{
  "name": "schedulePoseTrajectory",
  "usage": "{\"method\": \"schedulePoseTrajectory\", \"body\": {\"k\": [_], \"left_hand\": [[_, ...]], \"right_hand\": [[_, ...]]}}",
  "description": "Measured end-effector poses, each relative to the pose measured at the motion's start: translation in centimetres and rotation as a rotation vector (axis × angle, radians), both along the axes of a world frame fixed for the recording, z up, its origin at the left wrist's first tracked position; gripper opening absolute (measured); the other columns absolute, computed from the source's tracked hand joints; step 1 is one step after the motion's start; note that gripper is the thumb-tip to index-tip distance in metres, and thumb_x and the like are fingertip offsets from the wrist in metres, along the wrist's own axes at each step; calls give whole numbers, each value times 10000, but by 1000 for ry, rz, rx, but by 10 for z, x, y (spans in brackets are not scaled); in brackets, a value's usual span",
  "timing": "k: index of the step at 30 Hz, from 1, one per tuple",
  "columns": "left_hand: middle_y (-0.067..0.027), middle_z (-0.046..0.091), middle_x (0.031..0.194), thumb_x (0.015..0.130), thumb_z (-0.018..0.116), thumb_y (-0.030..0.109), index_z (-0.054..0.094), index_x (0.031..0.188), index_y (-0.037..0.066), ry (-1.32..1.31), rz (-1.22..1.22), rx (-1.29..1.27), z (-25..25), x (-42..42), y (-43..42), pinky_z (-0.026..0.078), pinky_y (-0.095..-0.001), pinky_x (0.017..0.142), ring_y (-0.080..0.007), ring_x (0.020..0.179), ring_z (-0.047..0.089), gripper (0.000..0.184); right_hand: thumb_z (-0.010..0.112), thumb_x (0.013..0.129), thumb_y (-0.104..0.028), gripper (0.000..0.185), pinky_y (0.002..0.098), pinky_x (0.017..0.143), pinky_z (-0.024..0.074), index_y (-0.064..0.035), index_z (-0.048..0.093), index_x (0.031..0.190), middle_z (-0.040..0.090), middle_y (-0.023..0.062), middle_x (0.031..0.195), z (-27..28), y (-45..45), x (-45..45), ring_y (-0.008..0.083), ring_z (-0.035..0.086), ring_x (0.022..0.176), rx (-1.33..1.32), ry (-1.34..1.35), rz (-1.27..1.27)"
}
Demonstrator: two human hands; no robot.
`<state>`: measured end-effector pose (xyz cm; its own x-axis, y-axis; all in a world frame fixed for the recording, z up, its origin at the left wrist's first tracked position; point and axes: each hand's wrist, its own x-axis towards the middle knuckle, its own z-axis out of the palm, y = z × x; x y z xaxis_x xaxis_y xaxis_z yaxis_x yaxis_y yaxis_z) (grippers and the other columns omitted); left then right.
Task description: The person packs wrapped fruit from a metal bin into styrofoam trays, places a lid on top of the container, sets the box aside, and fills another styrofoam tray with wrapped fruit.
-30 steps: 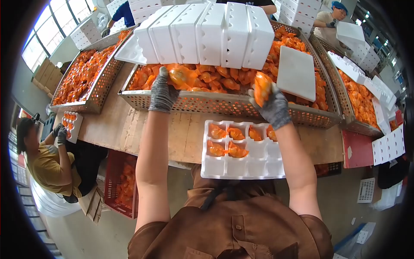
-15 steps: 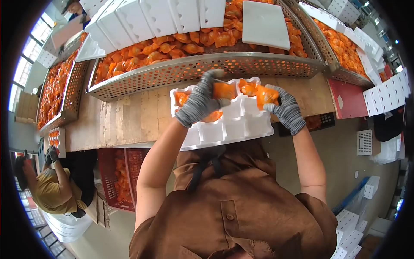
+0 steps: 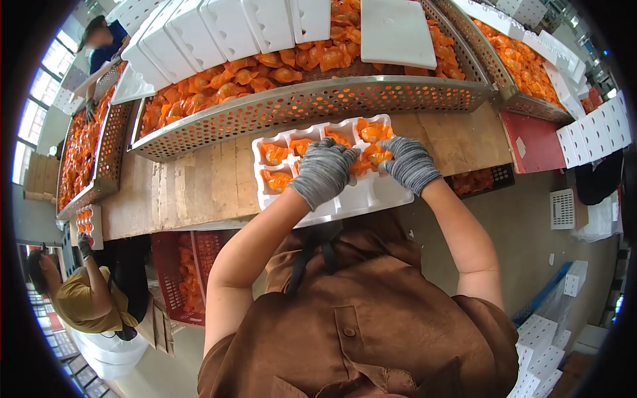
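Tray, white and divided into compartments, lies at the centre of the head view, its lower edge seemingly at or past the near edge of the wooden table; orange-wrapped pieces sit along its top and left side, while compartments at its lower right are bare; the left hand, in a grey knit glove, curls over the tray's middle and hides what lies beneath, so I cannot tell whether it grips anything; the right hand, gloved alike, has thumb and fingertips closed on the right end of an orange-wrapped piece, just below the one in the top right compartment; a hard push on the lower edge could tip the tray, since the table may not support it there; loose wrapper could snag on the knit and drag a piece out of place; too tight a pinch could tear the film; with both hands crowded so close, a knuckle could knock a neighbouring piece askew; toward the upper right, a white slab rests on the contents of the perforated metal bin, and could slide if the heap beneath shifted.
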<state>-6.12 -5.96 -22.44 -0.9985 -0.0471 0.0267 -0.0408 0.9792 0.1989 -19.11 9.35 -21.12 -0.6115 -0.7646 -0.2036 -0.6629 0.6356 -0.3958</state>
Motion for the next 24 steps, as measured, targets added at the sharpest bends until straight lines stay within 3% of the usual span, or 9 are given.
{"method": "schedulePoseTrajectory", "body": {"k": [2, 3, 7, 12, 13, 16, 19, 21, 24], "left_hand": [[-114, 625, 952, 756, 654, 228, 589, 1158, 155, -89, -13, -22, 5, -5, -6, 411, -428, 862, -300, 954, 570, 414], [-121, 631, 937, 823, 581, 232, 605, 1143, 174, -152, -29, -82, 12, -7, -6, 397, -450, 869, -303, 950, 574, 326], [-126, 626, 932, 884, 493, 234, 619, 1123, 175, -161, -121, -153, 9, -16, -11, 390, -461, 872, -302, 941, 578, 277], [-114, 617, 896, 894, 488, 319, 639, 1092, 184, -99, -183, -264, -11, -20, -2, 386, -471, 883, -295, 931, 578, 284], [-97, 614, 895, 869, 521, 373, 651, 1060, 197, -45, -147, -222, -19, -23, -5, 399, -436, 877, -287, 913, 576, 290], [-83, 613, 888, 845, 553, 389, 653, 1035, 209, -240, -185, -27, 1, -25, -19, 413, -384, 862, -273, 902, 573, 280], [-79, 618, 881, 790, 612, 324, 657, 1001, 204, -77, -301, -2, -35, -27, -32, 432, -374, 823, -256, 880, 579, 247], [-65, 624, 901, 745, 656, 246, 661, 991, 173, -7, -306, 79, -30, -24, -32, 424, -382, 854, -260, 908, 577, 257], [-68, 635, 945, 730, 676, 198, 663, 993, 124, -80, -304, 596, -5, -17, -48, 415, -384, 894, -276, 949, 572, 273]], "right_hand": [[693, 715, -196, 374, 372, 834, 478, -61, 620, 1057, 611, 155, 997, -1, 2, -2, 293, 597, 918, -20, -29, -21], [695, 715, -198, 371, 372, 828, 481, -59, 620, 1050, 614, 158, 983, -3, 3, -3, 295, 600, 908, -31, -24, -17], [695, 715, -191, 345, 378, 813, 486, -48, 621, 1020, 626, 161, 929, -12, 9, -6, 299, 609, 881, -126, 43, 42], [690, 722, -217, 326, 388, 783, 492, -71, 624, 1006, 639, 138, 892, -7, -3, 1, 308, 615, 836, 73, 150, 30], [687, 725, -229, 326, 392, 772, 494, -79, 625, 1008, 642, 134, 883, -4, -5, 2, 309, 617, 823, 151, 185, 30], [644, 765, -281, 261, 402, 722, 499, -94, 651, 948, 653, 134, 831, 7, -9, -1, 306, 624, 770, 221, 169, 100], [611, 769, -285, 242, 410, 697, 506, -87, 663, 898, 661, 135, 802, -5, -12, -7, 298, 641, 780, 138, 83, 148], [571, 793, -282, 230, 417, 677, 508, -99, 672, 889, 667, 129, 818, -3, -27, 6, 299, 645, 777, 307, 192, 130], [515, 826, -276, 251, 430, 660, 510, -98, 679, 893, 673, 131, 856, -6, -43, 3, 301, 647, 800, 434, 229, 211]]}}
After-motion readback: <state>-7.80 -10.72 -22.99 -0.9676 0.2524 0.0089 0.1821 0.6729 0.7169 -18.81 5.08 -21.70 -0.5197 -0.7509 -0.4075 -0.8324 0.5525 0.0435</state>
